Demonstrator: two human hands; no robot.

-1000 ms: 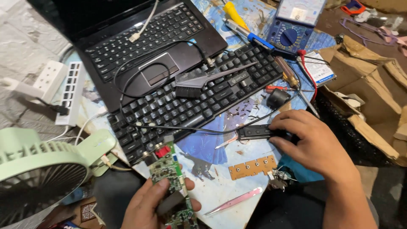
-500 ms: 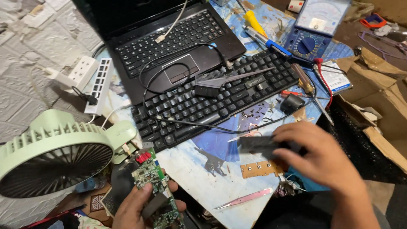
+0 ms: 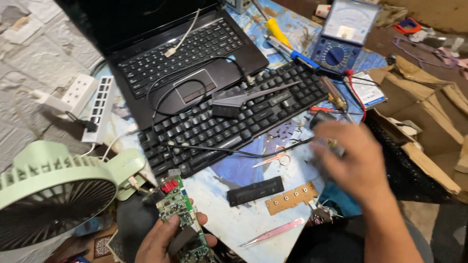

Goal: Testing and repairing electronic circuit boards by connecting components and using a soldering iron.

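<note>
The work in hand looks like bench repair of a small electronic unit, at the stage of picking up the next part or tool while the board is kept ready. The left hand point(image 3: 168, 241) is closed around the long narrow green circuit board point(image 3: 179, 214), which has a red component at its far end; it holds the board low at the near edge of the table point(image 3: 229, 221), just beside the pale green desk fan point(image 3: 53, 195). The right hand point(image 3: 353, 163) is blurred, hovering over the right side of the table near the corner of the black external keyboard point(image 3: 234, 122). Its fingers seem curled downward, but I cannot tell whether they grip anything or how wide they are spread.

A flat black plastic strip point(image 3: 255, 191), a tan strip of board with a row of holes point(image 3: 291, 198) and pink tweezers point(image 3: 273, 233) lie between the two hands. Whatever is picked up next, the move probably calls for a steady board and a fine, precise pinch, since these parts are small and lie close together.
</note>
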